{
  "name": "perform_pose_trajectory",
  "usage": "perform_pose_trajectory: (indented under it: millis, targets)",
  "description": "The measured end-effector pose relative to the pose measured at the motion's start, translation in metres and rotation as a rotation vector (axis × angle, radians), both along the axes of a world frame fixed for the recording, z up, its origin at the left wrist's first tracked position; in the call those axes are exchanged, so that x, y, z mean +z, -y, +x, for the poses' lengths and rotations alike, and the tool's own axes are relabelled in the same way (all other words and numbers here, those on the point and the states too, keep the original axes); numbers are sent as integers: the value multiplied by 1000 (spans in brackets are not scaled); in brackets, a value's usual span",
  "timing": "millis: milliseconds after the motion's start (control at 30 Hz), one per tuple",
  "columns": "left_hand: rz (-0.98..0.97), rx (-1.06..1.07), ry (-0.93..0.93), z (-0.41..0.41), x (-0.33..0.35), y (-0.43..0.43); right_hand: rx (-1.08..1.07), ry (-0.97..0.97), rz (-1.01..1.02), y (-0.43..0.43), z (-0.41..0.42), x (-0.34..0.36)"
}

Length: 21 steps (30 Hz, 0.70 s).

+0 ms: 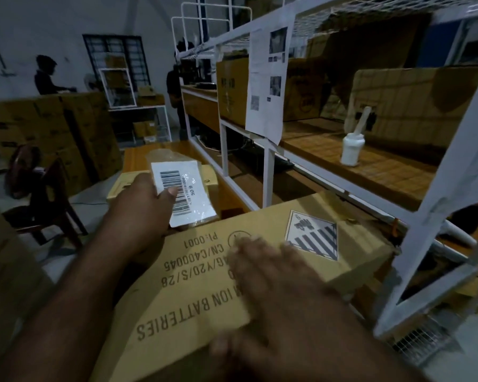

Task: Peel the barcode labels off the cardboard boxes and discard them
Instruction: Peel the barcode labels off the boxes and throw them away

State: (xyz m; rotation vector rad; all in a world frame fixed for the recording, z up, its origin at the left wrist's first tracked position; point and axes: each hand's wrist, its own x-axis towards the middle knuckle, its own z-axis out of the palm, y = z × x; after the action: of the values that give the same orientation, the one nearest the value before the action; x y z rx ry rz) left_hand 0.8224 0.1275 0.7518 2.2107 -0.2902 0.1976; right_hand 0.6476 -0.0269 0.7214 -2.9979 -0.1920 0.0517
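A tan cardboard box [204,274] printed with "ION BATTERIES" and a striped hazard diamond lies flat in front of me. My left hand [141,205] pinches a white barcode label [185,193] with clear tape on it, held up just past the box's far left edge, thumb across the barcode. My right hand [271,288] lies flat on top of the box with fingers spread and straight; it is blurred.
A white metal rack [436,216] with wooden shelves stands at the right, holding cardboard boxes and a white glue bottle [352,148]. A paper sheet [268,84] hangs on its post. A smaller box [122,186] sits beyond the label. A chair [47,199] and stacked cartons are at left; two people stand far back.
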Motion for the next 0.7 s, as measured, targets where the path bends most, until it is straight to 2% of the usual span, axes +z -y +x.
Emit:
perform_pose_trajectory:
  millis: [67,133,233,300,367,433,467,500,600,700]
  targets:
    - [-14,-13,17,0,2,1,-103,53,-29,8,12,3]
    - [-42,-23,16,2,4,1,-114,87,28,-4,29,7]
    - [-64,-8,-4,6,3,-1,103,119,33,-51,41,8]
    - [-47,-4,2,10,1,-2,284,252,-56,-69,42,-19]
    - [-18,31,42,15,1,-4,301,175,164,-54,34,-32]
    - [-7,99,88,16,0,-10,374,218,61,-27,33,-28]
    - [-22,140,113,15,-3,-16,342,199,-17,-8,34,-18]
    - [-78,182,140,12,-6,-23,246,162,9,13,32,-9]
    - [-318,266,158,-5,-20,-49,-210,355,284,76,36,-5]
    - [-545,270,63,-23,-23,-63,-414,445,340,104,59,-16]
